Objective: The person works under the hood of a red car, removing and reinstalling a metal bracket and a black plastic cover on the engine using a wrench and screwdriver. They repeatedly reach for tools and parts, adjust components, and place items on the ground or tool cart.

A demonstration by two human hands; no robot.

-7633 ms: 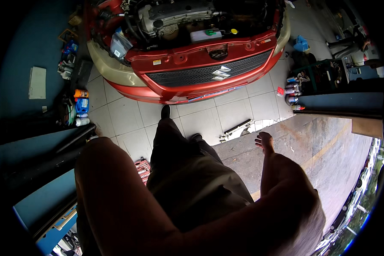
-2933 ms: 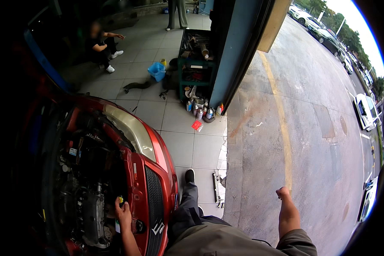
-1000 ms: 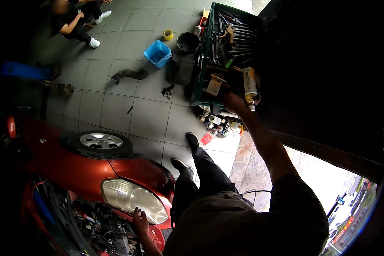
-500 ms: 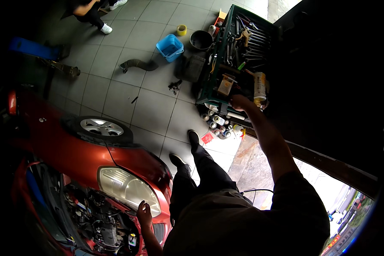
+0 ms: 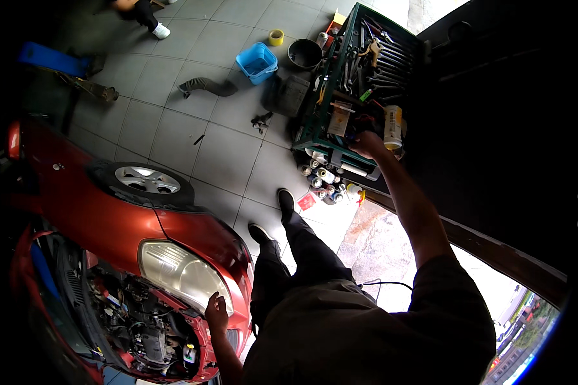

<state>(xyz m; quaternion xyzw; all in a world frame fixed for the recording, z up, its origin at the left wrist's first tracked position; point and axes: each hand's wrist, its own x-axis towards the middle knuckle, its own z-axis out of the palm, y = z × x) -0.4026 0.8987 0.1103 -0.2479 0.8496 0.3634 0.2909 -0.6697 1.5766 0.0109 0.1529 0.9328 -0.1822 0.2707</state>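
My right hand (image 5: 367, 145) reaches into the near section of the green tool cart (image 5: 320, 142), beside a small light box (image 5: 339, 118) and a white-and-yellow tube (image 5: 392, 127); its fingertips are hidden among dark items. Rows of wrenches (image 5: 388, 64) lie in the cart's far section. My left hand (image 5: 217, 308) hangs open, holding nothing, its fingers apart and slightly bent, just in front of the red car's headlight (image 5: 173, 269). The car's bonnet is up, exposing the engine (image 5: 144, 327).
Spray cans (image 5: 322, 186) and a red flat packet (image 5: 306, 201) sit below the cart. A blue bucket (image 5: 257, 63), yellow tape roll (image 5: 276, 37), black bucket (image 5: 305, 54), hose (image 5: 209, 87) and blue jack (image 5: 54, 59) are on the tiles. A co-worker's leg (image 5: 149, 19) shows at top left.
My right hand has shifted slightly up and right within the cart. My left hand stays by the headlight. The co-worker slipped further out of view as the camera turned.
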